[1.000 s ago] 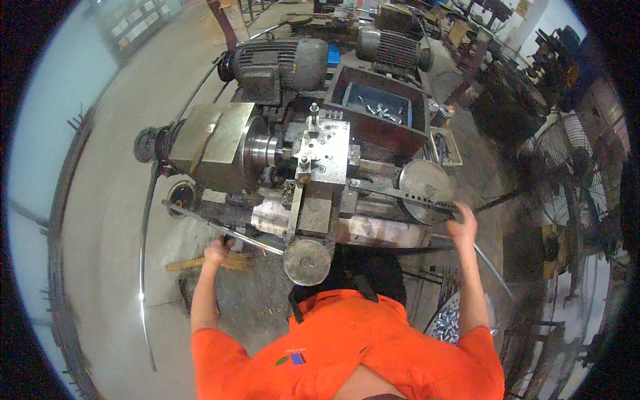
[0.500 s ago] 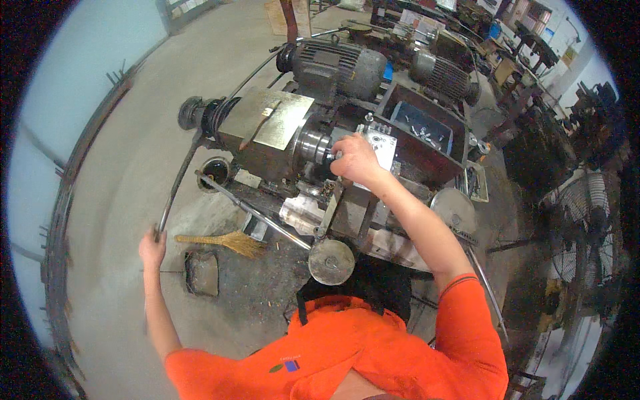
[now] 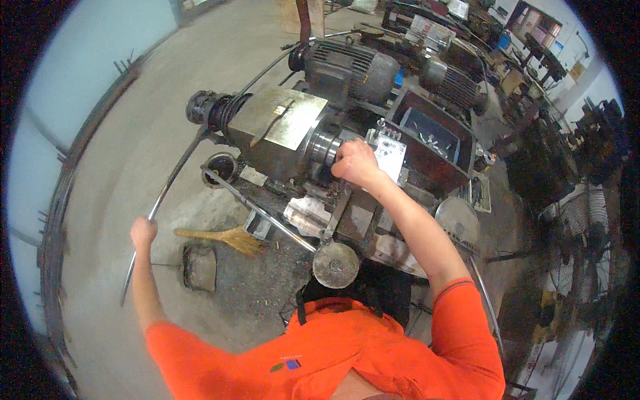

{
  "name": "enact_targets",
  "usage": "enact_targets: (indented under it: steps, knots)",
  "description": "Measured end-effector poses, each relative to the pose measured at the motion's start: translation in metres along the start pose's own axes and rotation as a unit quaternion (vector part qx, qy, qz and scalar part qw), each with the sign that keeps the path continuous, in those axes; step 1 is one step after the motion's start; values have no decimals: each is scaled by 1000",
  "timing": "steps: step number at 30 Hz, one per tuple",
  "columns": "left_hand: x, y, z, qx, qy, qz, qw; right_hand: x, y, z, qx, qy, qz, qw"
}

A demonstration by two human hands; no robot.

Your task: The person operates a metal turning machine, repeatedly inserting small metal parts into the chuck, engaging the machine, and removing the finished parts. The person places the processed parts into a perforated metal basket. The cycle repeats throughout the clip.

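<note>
Fingers of the left hand (image 3: 143,231) grip a long rod (image 3: 175,180) left of the lathe (image 3: 287,133), while the right hand (image 3: 357,163) closes on its chuck (image 3: 325,145).

A single head-worn fisheye view looks steeply down and forward from above the person's orange-clad shoulders. The lathe (image 3: 333,153) occupies the centre at arm's reach; the left hand (image 3: 143,231) and right hand (image 3: 357,163) enter from below. The concrete floor (image 3: 133,133) curves toward the dark circular rim.
</note>
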State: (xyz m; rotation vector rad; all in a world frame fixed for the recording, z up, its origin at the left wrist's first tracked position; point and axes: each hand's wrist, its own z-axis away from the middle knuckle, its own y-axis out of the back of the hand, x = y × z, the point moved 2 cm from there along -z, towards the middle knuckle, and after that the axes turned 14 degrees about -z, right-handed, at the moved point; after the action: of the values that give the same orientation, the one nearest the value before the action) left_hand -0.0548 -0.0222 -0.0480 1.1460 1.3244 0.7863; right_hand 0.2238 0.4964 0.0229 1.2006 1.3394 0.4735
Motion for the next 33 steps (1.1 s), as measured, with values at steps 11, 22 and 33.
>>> enact_targets:
  steps: [11, 22, 33]
  knots:
    - [35, 45, 71, -74, 77, 113, 988, -13, 9, -1, -22, -3, -21, 1000]
    - [81, 59, 134, -135, 32, 162, 977, -11, 4, 2, -33, -2, 3, 999]
    - [125, 67, 54, -114, -112, 364, 918, 59, 84, 13, 120, -7, -100, 988]
